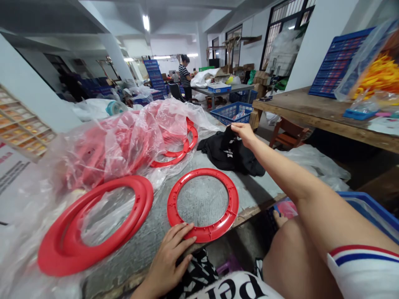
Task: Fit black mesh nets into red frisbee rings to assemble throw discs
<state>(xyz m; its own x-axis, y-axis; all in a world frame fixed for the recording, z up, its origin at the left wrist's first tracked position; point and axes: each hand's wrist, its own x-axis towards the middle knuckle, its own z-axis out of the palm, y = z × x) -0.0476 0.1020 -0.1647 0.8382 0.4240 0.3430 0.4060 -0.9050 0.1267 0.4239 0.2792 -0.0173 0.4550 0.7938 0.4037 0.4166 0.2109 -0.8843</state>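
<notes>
A red plastic ring [232,195] lies flat on the table in front of me, its ribbed side with small pegs facing up. My left hand [170,251] rests on the ring's near edge, fingers stretched out and thumb apart. Farther away, my right hand [245,133] pinches the upper edge of a black cloth [218,150] with white print. The cloth lies bunched on the table, partly lifted where I hold it. To the left, two red rings [143,199] overlap, one stacked on the other.
Clear plastic bags [124,128] full of red rings cover the table's left and back. Beyond stand a blue crate [232,113] and a person in a striped top [186,79]. On the right is a wooden table [289,110] with yellow parts [378,77]. A blue bin [370,207] sits below.
</notes>
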